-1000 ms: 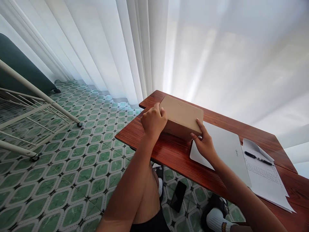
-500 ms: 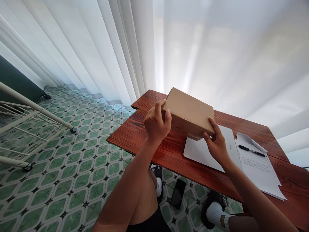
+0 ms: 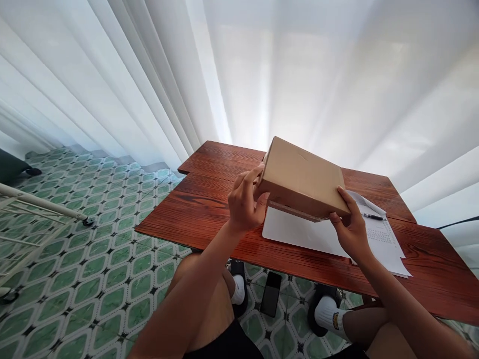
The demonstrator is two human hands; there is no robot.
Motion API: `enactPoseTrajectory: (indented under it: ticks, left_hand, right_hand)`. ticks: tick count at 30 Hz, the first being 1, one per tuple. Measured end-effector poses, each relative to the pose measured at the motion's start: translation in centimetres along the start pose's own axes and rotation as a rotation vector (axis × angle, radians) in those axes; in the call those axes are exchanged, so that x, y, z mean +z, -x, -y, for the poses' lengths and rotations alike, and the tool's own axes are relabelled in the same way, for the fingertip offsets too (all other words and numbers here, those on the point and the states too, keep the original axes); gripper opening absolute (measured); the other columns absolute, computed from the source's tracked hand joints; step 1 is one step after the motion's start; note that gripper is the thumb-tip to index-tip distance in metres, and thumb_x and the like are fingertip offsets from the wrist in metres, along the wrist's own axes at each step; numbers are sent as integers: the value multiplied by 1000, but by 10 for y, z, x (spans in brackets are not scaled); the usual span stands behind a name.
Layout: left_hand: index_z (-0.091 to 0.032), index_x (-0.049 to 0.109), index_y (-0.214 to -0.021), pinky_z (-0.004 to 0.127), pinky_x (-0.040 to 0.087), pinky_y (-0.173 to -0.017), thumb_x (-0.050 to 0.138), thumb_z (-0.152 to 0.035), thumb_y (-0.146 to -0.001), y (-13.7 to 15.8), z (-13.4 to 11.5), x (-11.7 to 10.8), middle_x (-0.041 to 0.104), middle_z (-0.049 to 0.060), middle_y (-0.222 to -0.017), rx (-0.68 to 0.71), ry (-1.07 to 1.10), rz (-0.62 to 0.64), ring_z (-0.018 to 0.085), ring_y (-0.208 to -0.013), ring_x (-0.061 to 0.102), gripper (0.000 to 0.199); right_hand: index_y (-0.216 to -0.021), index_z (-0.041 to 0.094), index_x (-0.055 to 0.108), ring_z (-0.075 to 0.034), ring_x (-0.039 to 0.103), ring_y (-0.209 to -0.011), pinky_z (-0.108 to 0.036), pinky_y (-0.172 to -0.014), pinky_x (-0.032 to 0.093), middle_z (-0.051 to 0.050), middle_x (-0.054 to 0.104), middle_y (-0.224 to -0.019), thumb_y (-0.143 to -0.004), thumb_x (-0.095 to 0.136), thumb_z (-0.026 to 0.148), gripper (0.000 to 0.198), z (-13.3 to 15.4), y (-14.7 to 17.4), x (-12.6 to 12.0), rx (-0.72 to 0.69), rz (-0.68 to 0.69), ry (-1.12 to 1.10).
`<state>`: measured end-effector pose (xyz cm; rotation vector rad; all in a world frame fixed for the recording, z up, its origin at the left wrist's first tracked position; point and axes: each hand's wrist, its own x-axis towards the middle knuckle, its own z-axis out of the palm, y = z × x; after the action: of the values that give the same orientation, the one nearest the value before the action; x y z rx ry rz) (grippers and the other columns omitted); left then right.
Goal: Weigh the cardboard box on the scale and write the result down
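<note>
A brown cardboard box (image 3: pixel 305 174) is held tilted above the table, its near lower edge showing a strip of clear tape. My right hand (image 3: pixel 352 227) grips its right end, thumb below and fingers on the side. At the left end, my left hand (image 3: pixel 247 202) has its fingers bent against the box's side, partly hidden behind the corner. Beneath the box lies a silver laptop (image 3: pixel 299 232), closed and partly covered from view. Right of it are white sheets of paper (image 3: pixel 385 254) with writing, and a black pen (image 3: pixel 373 217) rests on them.
The reddish wooden table (image 3: pixel 179 214) stands before white curtains (image 3: pixel 299 75). A black phone (image 3: pixel 271 294) lies on the green tiled floor between my feet. A white wheeled rack (image 3: pixel 41 202) is at the far left.
My view has turned to the right, so the table sits further left. The box remains in both hands, shifted a little right relative to the laptop; my left fingers have moved along its left side.
</note>
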<state>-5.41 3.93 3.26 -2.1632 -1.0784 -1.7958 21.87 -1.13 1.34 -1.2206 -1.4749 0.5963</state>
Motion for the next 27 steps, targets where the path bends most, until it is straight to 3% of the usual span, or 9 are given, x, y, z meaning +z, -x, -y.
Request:
enactPoseTrajectory:
  ticks: [6,12,21,27]
  left_hand:
    - [-18,48,-140,35,55,-92,53,-28,-95,6,-16,13,62,14,-131,-26,221,100,24,-118,58,46]
    - [-22,52,-140,34,54,-97,51,-26,-99,12,-22,25,59,12,-137,-101,414,185,23,-125,56,42]
    - [-24,59,-133,35,58,-96,52,-38,-100,32,-17,41,63,11,-131,-376,506,291,23,-119,63,36]
    - [-22,60,-125,36,60,-93,49,-46,-100,39,-17,47,64,13,-130,-487,557,313,23,-121,61,37]
  right_hand:
    - [-145,35,48,-23,51,-128,-30,-89,58,-5,48,-149,-91,67,37,57,-17,15,-29,-89,-80,26]
    - [-141,36,52,-21,54,-124,-27,-86,59,-4,54,-140,-89,69,33,55,-34,15,-52,-158,-132,85]
    - [-137,30,57,-25,63,-111,-39,-87,62,-7,58,-138,-86,71,41,54,-36,18,-70,26,-116,106]
    - [-135,31,59,-24,66,-103,-40,-88,62,-6,61,-133,-85,72,40,52,-30,20,-77,38,-118,156]
